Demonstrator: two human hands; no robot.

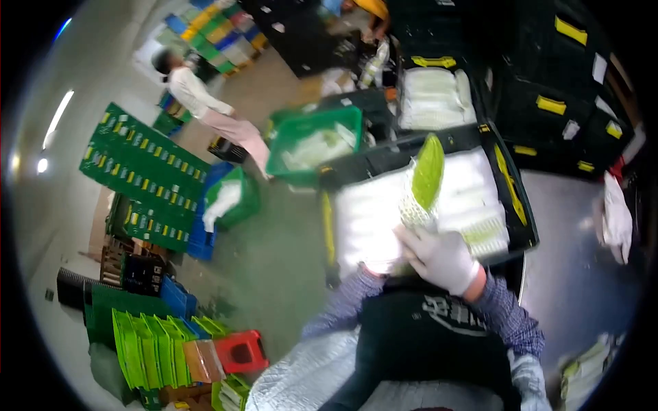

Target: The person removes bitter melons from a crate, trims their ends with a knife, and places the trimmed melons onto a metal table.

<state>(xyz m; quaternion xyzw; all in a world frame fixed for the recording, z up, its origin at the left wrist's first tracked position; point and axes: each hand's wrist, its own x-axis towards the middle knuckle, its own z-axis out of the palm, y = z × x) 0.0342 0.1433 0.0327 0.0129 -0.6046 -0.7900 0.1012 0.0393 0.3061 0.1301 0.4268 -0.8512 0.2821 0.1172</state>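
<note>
A long green bitter melon (429, 171) with a pointed tip stands up from my hands, its lower part inside a white foam net sleeve (414, 209). My right hand (445, 260), in a white glove, is closed around the bottom of the sleeve. Close beside it is my left hand (382, 260), also gloved; its fingers are lost in glare against white packing. Below the melon lies a black crate (519, 205) with yellow handles, holding rows of white-netted produce (473, 198). Some green shows through the netting at the crate's near right.
Behind stands another crate of netted produce (432, 96). A green basket (274, 161) holds white netting. Stacked black crates (534, 103) rise right of a metal table (569, 274). A person (199, 92) is on the floor at left; another person's arm (373, 14) shows at top.
</note>
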